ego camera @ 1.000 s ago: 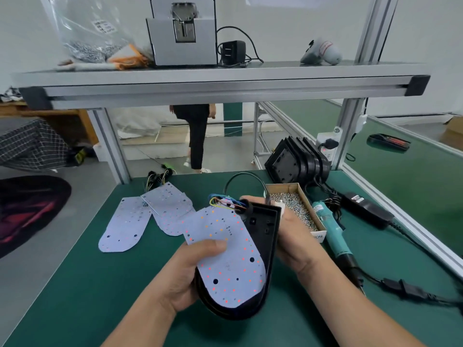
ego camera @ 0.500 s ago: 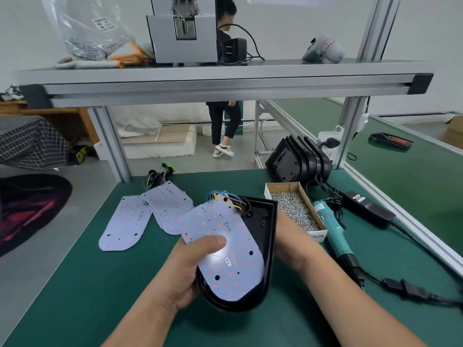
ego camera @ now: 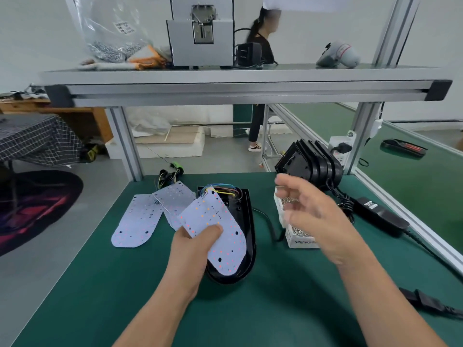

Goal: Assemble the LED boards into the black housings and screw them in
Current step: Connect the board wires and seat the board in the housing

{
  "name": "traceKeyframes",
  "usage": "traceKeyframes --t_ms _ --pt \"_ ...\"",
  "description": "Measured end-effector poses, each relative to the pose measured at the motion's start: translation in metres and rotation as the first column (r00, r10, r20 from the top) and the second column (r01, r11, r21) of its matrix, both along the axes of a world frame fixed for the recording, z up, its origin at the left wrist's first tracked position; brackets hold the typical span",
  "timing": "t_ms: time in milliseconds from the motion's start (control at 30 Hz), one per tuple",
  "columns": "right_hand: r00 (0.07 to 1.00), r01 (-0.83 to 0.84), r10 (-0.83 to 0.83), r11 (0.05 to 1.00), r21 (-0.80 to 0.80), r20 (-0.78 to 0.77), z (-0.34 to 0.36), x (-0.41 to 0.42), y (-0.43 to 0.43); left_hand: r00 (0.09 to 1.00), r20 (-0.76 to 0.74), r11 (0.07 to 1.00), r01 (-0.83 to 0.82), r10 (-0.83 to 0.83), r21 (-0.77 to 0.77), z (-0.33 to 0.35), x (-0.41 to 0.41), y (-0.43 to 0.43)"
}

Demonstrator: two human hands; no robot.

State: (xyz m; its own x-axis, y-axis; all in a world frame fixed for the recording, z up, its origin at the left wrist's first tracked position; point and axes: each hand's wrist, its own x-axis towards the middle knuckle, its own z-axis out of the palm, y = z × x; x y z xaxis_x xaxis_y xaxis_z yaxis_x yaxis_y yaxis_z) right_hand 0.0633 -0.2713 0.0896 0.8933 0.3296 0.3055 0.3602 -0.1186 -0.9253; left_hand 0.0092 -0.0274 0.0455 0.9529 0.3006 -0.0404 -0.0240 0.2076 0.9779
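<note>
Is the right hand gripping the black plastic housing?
No, the right hand hovers above the cardboard screw box, apart from the black plastic housing, while the left hand grips the white LED board.

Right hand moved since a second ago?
Yes. The right hand has left the right edge of the black housing and gone right; it is now over the screw box.
</note>
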Motion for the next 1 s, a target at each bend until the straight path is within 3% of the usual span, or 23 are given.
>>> traceKeyframes --t_ms 67,133,200,267,367,433,533,700,800,867,1000 --pt "0.964 0.240 -0.250 0.964 0.115 0.089 0.000 -0.009 0.020 1.000 0.022 0.997 -0.002 0.000 0.075 -0.002 -0.003 -0.006" --pt "0.909 0.369 -0.369 0.929 0.038 0.192 -0.005 -0.017 0.039 0.999 0.034 0.988 -0.006 0.001 0.153 -0.006 -0.006 -0.012" --pt "0.951 0.275 -0.272 0.961 0.000 0.145 -0.012 -0.022 0.053 0.999 0.042 0.977 -0.015 0.007 0.214 -0.008 -0.010 -0.017" --pt "0.986 0.161 -0.163 0.986 0.044 0.030 -0.018 -0.024 0.062 0.998 0.056 0.964 -0.028 0.013 0.265 -0.009 -0.014 -0.021" --pt "0.992 0.124 -0.121 0.983 0.138 -0.030 -0.022 -0.026 0.068 0.994 0.104 0.904 -0.073 0.032 0.421 -0.004 -0.021 -0.028" --pt "0.989 0.135 -0.122 0.974 0.181 -0.082 -0.022 -0.027 0.070 0.993 0.114 0.824 -0.070 0.007 0.562 0.002 -0.025 -0.034" --pt "0.948 0.183 -0.097 0.945 0.272 -0.304 -0.017 -0.023 0.073 0.988 0.139 0.648 -0.058 -0.073 0.759 0.010 -0.030 -0.040" --pt "0.861 0.203 0.117 0.812 0.547 -0.494 -0.013 -0.014 0.064 0.944 0.088 0.519 0.095 -0.318 0.849 0.012 -0.030 -0.035" --pt "0.840 0.212 0.175 0.765 0.608 -0.513 -0.015 -0.010 0.056 0.889 0.152 0.602 0.158 -0.432 0.783 0.004 -0.030 -0.033" --pt "0.846 0.195 0.189 0.761 0.619 -0.499 -0.014 -0.010 0.054 0.897 0.213 0.704 0.138 -0.387 0.697 -0.003 -0.029 -0.030" --pt "0.864 0.101 0.173 0.861 0.499 -0.473 -0.013 -0.016 0.060 0.945 0.163 0.872 0.183 -0.284 0.454 -0.002 -0.018 -0.029"
